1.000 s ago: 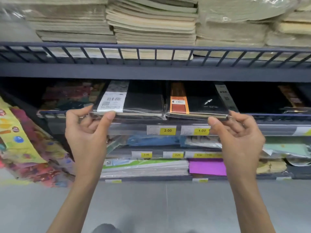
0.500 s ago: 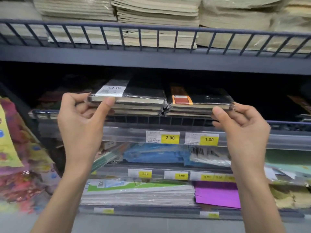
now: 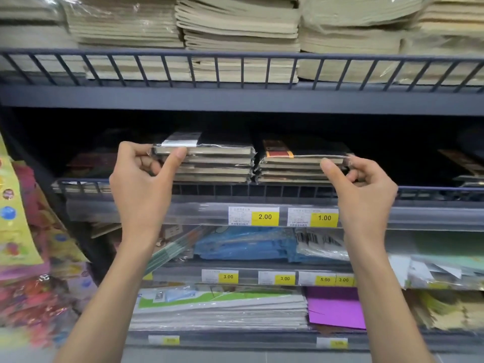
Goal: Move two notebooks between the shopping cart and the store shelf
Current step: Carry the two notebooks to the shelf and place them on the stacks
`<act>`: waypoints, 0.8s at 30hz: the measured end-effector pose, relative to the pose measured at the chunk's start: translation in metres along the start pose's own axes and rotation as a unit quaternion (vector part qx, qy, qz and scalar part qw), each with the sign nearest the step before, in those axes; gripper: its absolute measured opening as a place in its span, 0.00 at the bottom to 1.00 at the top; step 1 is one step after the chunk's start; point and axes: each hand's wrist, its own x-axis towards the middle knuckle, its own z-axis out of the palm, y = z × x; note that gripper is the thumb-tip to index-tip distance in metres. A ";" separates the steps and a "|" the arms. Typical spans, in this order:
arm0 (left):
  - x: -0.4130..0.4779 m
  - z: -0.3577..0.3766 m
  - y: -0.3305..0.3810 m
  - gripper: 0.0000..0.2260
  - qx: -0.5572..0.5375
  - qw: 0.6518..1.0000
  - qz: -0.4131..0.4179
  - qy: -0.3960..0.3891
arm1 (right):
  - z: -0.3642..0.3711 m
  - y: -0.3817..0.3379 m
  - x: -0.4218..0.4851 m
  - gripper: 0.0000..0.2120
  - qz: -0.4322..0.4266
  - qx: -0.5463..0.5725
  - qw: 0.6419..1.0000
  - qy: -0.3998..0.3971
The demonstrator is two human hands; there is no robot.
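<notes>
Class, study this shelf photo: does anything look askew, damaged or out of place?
Mostly tidy. The two notebook stacks sit square. One shelf down, the blue packet and the barcoded packet lie crumpled and slanted, and loose white sheets at the right jut out unevenly over the price rail.

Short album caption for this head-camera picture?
Left hand and right hand each pinch a wrapped notebook atop shelf stacks.

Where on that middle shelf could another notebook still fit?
The dark stretch right of the orange-banded stack, before the items at the far right, looks bare. The middle is crowded: two wrapped stacks side by side, both hands on them.
</notes>
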 end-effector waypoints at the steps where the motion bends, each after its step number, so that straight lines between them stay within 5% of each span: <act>1: 0.000 0.000 -0.001 0.19 0.006 1.000 0.001 0.001 | 0.001 0.001 0.000 0.17 -0.003 -0.005 1.000 0.001; 24: -0.001 0.002 0.001 0.22 0.065 0.998 0.021 0.006 | 0.002 0.009 0.009 0.19 -0.020 -0.101 0.995 0.000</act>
